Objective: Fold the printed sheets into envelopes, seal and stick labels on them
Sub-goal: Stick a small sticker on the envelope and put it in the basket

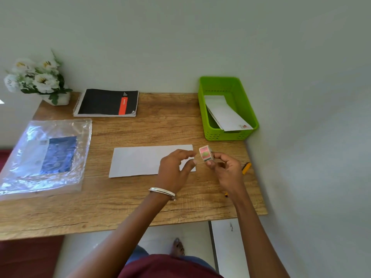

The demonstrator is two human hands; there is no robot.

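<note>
Right hand (225,169), label roll (206,153), unreadable print

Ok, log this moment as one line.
right hand: holds sticker roll | left hand: reaching toward roll, over envelope | green basket: labelled envelope inside

The left hand (174,169) hides the envelope (140,160)'s right end — the sticker roll (205,153)'s print is blurred.

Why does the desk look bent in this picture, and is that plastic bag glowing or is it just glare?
Head view: the wide-angle lens bows the table edges and stretches the corners. Head view: the plastic bag shows white glare from daylight, not its own glow. Head view: lighting is soft, shadows faint; the left hand and sticker roll look slightly blurred.
</note>
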